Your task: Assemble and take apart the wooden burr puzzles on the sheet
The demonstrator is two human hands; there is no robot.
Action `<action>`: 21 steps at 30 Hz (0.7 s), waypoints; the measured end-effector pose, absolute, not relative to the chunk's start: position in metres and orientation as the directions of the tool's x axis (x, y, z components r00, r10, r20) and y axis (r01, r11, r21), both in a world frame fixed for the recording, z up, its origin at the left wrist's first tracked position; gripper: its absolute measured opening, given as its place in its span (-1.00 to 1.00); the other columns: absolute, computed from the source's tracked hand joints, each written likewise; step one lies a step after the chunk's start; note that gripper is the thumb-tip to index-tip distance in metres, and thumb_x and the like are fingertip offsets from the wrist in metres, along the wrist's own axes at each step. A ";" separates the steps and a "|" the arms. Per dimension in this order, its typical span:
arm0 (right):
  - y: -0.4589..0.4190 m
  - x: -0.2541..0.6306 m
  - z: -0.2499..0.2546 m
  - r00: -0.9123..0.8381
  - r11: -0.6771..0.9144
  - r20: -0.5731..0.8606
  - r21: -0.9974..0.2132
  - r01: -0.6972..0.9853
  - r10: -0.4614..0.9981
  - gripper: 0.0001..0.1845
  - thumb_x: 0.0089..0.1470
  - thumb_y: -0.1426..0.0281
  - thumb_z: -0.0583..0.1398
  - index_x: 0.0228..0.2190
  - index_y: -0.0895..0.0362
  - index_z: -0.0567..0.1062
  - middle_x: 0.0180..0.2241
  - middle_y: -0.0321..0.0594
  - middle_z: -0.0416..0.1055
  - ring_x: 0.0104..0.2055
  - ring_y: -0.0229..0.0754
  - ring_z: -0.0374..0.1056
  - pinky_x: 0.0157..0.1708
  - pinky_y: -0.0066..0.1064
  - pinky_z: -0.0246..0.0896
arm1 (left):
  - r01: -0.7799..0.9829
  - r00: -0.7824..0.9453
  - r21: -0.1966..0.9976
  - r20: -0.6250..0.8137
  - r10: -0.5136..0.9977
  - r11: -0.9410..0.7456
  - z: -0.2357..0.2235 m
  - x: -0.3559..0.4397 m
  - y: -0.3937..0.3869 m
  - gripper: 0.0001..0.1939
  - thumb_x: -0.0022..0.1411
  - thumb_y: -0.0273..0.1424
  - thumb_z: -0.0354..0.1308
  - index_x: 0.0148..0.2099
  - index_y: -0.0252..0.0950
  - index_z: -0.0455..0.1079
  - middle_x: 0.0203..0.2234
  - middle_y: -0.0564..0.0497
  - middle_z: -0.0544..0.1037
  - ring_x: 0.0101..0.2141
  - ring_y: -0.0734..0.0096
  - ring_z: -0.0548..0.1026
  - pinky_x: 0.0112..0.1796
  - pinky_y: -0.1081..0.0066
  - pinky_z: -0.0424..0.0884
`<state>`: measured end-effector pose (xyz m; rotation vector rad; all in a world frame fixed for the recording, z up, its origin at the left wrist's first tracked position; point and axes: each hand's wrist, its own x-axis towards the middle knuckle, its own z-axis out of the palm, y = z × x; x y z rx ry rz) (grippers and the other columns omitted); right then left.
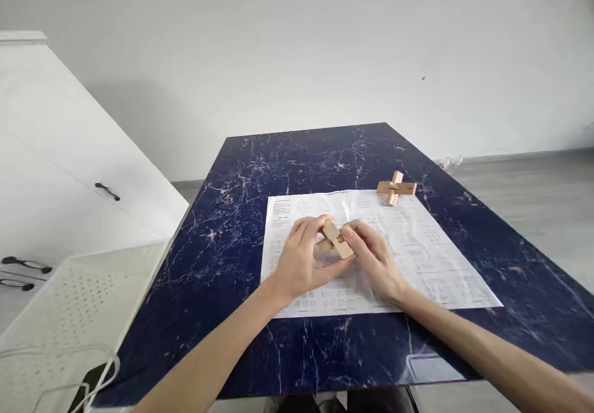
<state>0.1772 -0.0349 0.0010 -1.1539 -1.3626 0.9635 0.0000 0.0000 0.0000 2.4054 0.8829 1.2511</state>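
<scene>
Wooden blocks (343, 249), apparently interlocked, sit pinched between fingers (312, 230) of the left hand (297, 258) and right hand (378, 264), where light, even pressure seems best for alignment.

Blocks (342, 249) apparently just above sheet (417, 234)

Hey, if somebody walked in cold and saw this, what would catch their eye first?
Probably the dark blue, white-veined table, which stands out against the pale wall. Near its middle, the left hand and right hand hold pale interlocked wooden pieces above a large printed sheet. A cross-shaped wooden piece sits at the sheet's far right corner.
</scene>
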 end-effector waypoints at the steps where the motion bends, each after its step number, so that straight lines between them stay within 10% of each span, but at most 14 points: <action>1: -0.035 0.177 0.001 0.019 0.196 0.200 -0.972 0.126 0.980 -0.60 0.40 0.05 0.14 -0.35 0.08 0.47 -0.45 -0.33 0.36 -0.39 -0.19 0.24 -0.36 -0.36 0.14 | 0.380 0.438 0.494 0.649 0.622 -0.782 0.000 -0.001 0.001 -0.31 0.22 -0.16 0.46 0.26 -0.19 0.24 0.05 -0.15 0.58 0.04 0.05 0.54 0.08 0.02 0.53; 21: -0.032 0.178 0.003 -0.082 0.059 0.065 -0.995 -0.075 0.995 -0.57 0.37 0.02 0.18 -0.38 0.08 0.44 -0.45 -0.33 0.23 -0.41 -0.21 0.10 -0.41 -0.37 0.06 | 0.446 0.407 0.461 0.660 0.632 -0.768 0.005 -0.002 0.002 -0.35 0.19 -0.04 0.45 0.17 -0.20 0.30 -0.07 -0.11 0.61 -0.06 0.07 0.57 -0.03 0.08 0.51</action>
